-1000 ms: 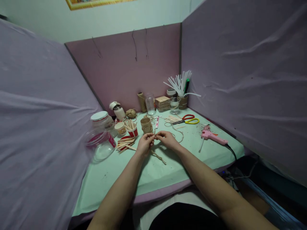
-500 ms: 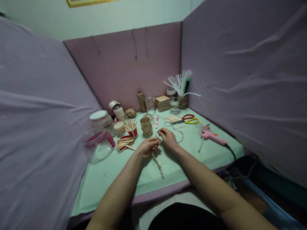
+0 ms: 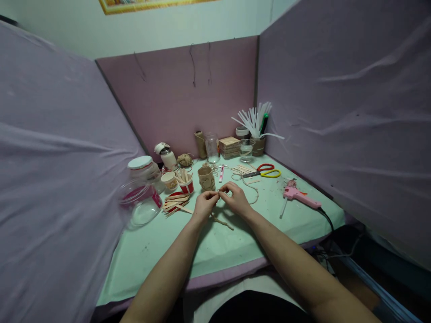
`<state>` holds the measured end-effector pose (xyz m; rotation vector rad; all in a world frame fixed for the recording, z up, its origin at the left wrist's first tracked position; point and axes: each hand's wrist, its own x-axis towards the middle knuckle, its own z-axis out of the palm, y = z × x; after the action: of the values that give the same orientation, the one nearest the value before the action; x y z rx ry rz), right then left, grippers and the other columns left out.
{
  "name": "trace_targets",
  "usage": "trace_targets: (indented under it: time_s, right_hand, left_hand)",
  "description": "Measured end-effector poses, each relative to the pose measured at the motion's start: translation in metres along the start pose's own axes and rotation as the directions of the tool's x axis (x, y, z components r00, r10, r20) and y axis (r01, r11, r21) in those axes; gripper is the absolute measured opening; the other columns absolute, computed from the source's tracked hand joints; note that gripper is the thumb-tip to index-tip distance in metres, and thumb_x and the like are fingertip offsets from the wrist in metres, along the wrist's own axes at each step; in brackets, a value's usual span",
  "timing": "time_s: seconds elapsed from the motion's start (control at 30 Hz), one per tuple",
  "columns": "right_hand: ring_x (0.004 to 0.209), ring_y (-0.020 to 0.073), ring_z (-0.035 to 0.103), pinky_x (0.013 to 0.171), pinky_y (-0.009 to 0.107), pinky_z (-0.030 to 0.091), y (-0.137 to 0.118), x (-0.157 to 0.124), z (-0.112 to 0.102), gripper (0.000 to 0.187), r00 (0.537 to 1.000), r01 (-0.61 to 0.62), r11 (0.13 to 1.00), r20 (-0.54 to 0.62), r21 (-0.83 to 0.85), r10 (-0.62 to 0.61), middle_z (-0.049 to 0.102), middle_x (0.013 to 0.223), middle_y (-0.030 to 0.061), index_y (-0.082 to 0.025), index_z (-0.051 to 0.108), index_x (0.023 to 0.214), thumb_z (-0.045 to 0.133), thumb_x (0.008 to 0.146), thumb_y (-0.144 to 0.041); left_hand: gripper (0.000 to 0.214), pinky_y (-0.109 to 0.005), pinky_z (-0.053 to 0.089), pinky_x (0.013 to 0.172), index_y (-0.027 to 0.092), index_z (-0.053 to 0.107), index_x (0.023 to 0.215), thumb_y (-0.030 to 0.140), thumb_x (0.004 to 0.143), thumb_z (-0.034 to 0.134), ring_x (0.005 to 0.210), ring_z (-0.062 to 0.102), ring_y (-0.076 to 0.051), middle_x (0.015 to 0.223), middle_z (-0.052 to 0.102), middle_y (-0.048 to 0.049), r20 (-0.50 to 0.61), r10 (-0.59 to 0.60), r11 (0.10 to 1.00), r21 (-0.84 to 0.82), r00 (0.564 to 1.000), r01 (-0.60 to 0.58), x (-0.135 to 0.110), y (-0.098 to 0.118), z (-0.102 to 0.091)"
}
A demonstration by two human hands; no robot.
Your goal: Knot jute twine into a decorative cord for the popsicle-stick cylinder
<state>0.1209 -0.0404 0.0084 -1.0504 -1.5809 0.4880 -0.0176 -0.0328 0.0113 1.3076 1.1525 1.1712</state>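
Observation:
My left hand (image 3: 204,206) and my right hand (image 3: 235,197) meet over the middle of the table, fingertips pinched close together. Between them they grip a twine cord (image 3: 222,222), whose braided-looking tail hangs below my left hand toward the right. The gripped part is mostly hidden by the fingers. Just beyond my hands stands a small twine-covered cup (image 3: 206,178). A thinner length of twine (image 3: 257,193) curves over the cloth to the right of my right hand.
Left are clear jars (image 3: 143,208), a red paper cup of sticks (image 3: 186,183) and loose wooden sticks (image 3: 175,202). Scissors (image 3: 266,171) and a pink glue gun (image 3: 299,197) lie right. Behind stand a twine ball (image 3: 185,160), a glass jar (image 3: 212,148) and glue sticks (image 3: 252,119).
My hands have drawn together, fingertips now meeting nearer the cup. The cord's tail has swung up and lies more sideways. The view has tilted slightly upward.

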Motion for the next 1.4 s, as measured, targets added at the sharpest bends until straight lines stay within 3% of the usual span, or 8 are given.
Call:
trace_targets:
  time_s: [0.17, 0.27, 0.37, 0.5, 0.8, 1.0, 1.2, 1.4]
  right_hand:
    - [0.069, 0.0154, 0.05, 0.067, 0.028, 0.037, 0.005, 0.001, 0.001, 0.016, 0.975, -0.22, 0.968, -0.003, 0.121, 0.222, 0.058, 0.069, 0.0012, -0.019, 0.058, 0.067, 0.058, 0.072, -0.034]
    - [0.061, 0.0128, 0.046, 0.061, 0.026, 0.035, 0.01, 0.003, 0.002, 0.024, 0.919, -0.389, 0.863, 0.07, 0.322, 0.389, 0.055, 0.062, -0.0009, -0.017, 0.058, 0.064, 0.06, 0.068, -0.041]
    - [0.053, 0.0097, 0.038, 0.053, 0.025, 0.029, 0.013, 0.003, 0.002, 0.029, 0.887, -0.453, 0.771, 0.141, 0.447, 0.439, 0.047, 0.053, -0.0034, -0.017, 0.056, 0.06, 0.063, 0.066, -0.044]
    - [0.049, 0.0083, 0.033, 0.05, 0.024, 0.024, 0.013, 0.004, -0.001, 0.033, 0.883, -0.47, 0.741, 0.242, 0.481, 0.403, 0.043, 0.051, -0.0042, -0.017, 0.055, 0.059, 0.064, 0.067, -0.048]
    - [0.059, 0.0099, 0.044, 0.056, 0.024, 0.033, 0.005, 0.003, -0.003, 0.027, 0.908, -0.418, 0.799, 0.159, 0.433, 0.389, 0.055, 0.062, -0.0018, -0.016, 0.061, 0.067, 0.066, 0.067, -0.042]
    - [0.065, 0.0118, 0.049, 0.063, 0.025, 0.036, 0.003, 0.003, -0.004, 0.024, 0.918, -0.396, 0.841, 0.174, 0.368, 0.356, 0.058, 0.067, -0.0005, -0.016, 0.061, 0.069, 0.063, 0.07, -0.04]
    - [0.067, 0.0131, 0.051, 0.066, 0.026, 0.039, 0.007, 0.003, -0.002, 0.019, 0.936, -0.352, 0.869, 0.119, 0.346, 0.332, 0.061, 0.07, -0.0001, -0.018, 0.062, 0.073, 0.062, 0.069, -0.036]
    - [0.062, 0.0122, 0.049, 0.059, 0.025, 0.038, 0.006, 0.003, -0.001, 0.018, 0.91, -0.409, 0.842, 0.095, 0.351, 0.403, 0.057, 0.066, -0.0006, -0.018, 0.061, 0.07, 0.062, 0.067, -0.035]
  left_hand:
    - [0.022, -0.027, 0.044, 0.065, 0.013, 0.07, 0.074, 0.029, 0.059, 0.072, 0.067, 0.059, -0.015, 0.073, 0.069, -0.0062, -0.013, 0.098, 0.99, 0.102, 0.995, -0.096, 0.0, 0.001, 0.0]
    - [0.021, -0.029, 0.046, 0.07, 0.014, 0.071, 0.075, 0.028, 0.06, 0.072, 0.073, 0.061, -0.018, 0.077, 0.07, -0.0076, 0.052, 0.135, 0.983, 0.12, 0.989, -0.14, 0.001, 0.004, 0.0]
    - [0.022, -0.029, 0.047, 0.071, 0.014, 0.071, 0.076, 0.029, 0.06, 0.072, 0.074, 0.061, -0.018, 0.079, 0.071, -0.008, 0.096, 0.147, 0.98, 0.121, 0.984, -0.158, 0.001, 0.006, 0.0]
    - [0.025, -0.029, 0.046, 0.069, 0.013, 0.071, 0.077, 0.03, 0.059, 0.074, 0.071, 0.06, -0.017, 0.077, 0.07, -0.0077, 0.072, 0.104, 0.991, 0.08, 0.992, -0.109, -0.001, 0.005, 0.002]
    - [0.04, -0.028, 0.045, 0.066, 0.012, 0.072, 0.085, 0.04, 0.056, 0.077, 0.066, 0.057, -0.014, 0.076, 0.069, -0.0085, 0.111, -0.023, 0.998, -0.049, 0.994, 0.029, 0.0, 0.007, 0.001]
    - [0.027, -0.025, 0.039, 0.055, 0.012, 0.073, 0.079, 0.035, 0.065, 0.07, 0.053, 0.047, -0.01, 0.069, 0.067, -0.0063, 0.076, 0.046, 0.998, 0.045, 0.996, -0.05, -0.001, 0.009, -0.001]
    - [0.019, -0.029, 0.045, 0.069, 0.013, 0.072, 0.077, 0.028, 0.067, 0.067, 0.069, 0.06, -0.016, 0.071, 0.068, -0.007, 0.026, 0.117, 0.991, 0.067, 0.993, -0.118, 0.0, 0.006, 0.0]
    - [0.021, -0.029, 0.046, 0.072, 0.012, 0.071, 0.083, 0.028, 0.071, 0.063, 0.074, 0.062, -0.017, 0.076, 0.07, -0.0081, 0.025, 0.174, 0.969, 0.173, 0.984, -0.175, 0.0, 0.001, 0.001]
